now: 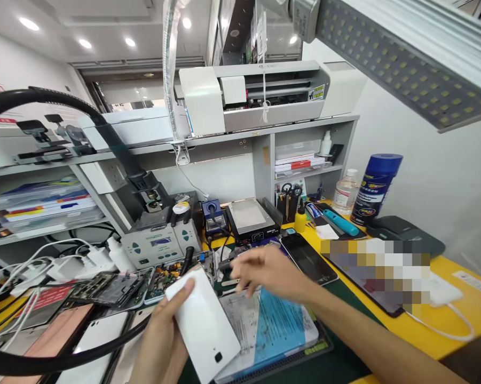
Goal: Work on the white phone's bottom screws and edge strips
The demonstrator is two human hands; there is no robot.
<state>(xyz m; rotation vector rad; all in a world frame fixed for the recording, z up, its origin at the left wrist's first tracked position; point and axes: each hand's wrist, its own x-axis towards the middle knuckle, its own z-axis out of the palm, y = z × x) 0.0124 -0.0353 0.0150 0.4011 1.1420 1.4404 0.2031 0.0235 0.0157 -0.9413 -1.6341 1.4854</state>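
Yellow worktop [436, 336] is running under a dark green mat [344, 325], with grey shelving [264, 160] rising behind. Above the mat, the left hand [166, 322] is holding a glossy white rectangular phone-like body [206, 328], its thumb pressing on the upper face and its fingers wrapping underneath. That body is tilting over the near left edge of a smudged blue-and-white printed slab [288, 320]. The right hand [260, 269] is hovering over the slab's far end, fingers bent and loosely parted, near a dark slim rod [225, 264]; whether they are gripping anything, I cannot tell.

Slipping seems the main risk: the smooth shell is resting in one hand, with its lower end jutting out unsupported. A thick black flexible hose [44, 364] is passing close by the left wrist, so a sideways swing could be snagging it. Just beyond, a shallow tray of small electronic parts [166, 282] is lying near the white body's upper end; a careless knock could be scattering pieces.
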